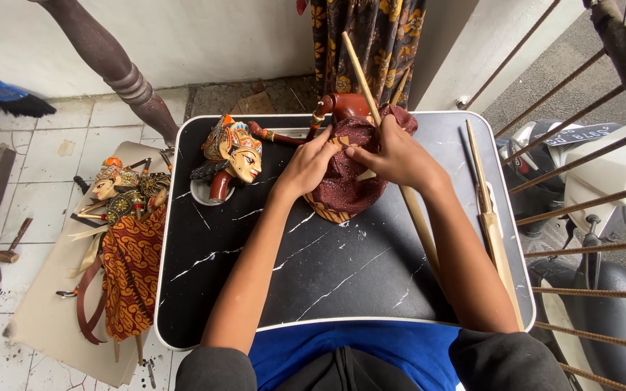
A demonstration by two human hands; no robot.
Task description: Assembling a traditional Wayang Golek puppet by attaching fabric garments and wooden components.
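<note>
Both hands, left hand [311, 165] and right hand [389, 154], pinch the maroon cloth [345, 181] of a puppet on the black desk [327, 282], beside a puppet head [235, 150].

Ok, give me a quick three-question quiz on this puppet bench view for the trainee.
1. True or false: both hands, left hand and right hand, rest on the maroon cloth bundle.
2. Where does the painted puppet head lie? A) on the floor B) on the black marble-pattern table, left of the hands C) on the windowsill
3. Fill in: the finished puppet in batik cloth lies on a ___ on the floor.

Key: 1 true; 2 B; 3 board
</note>
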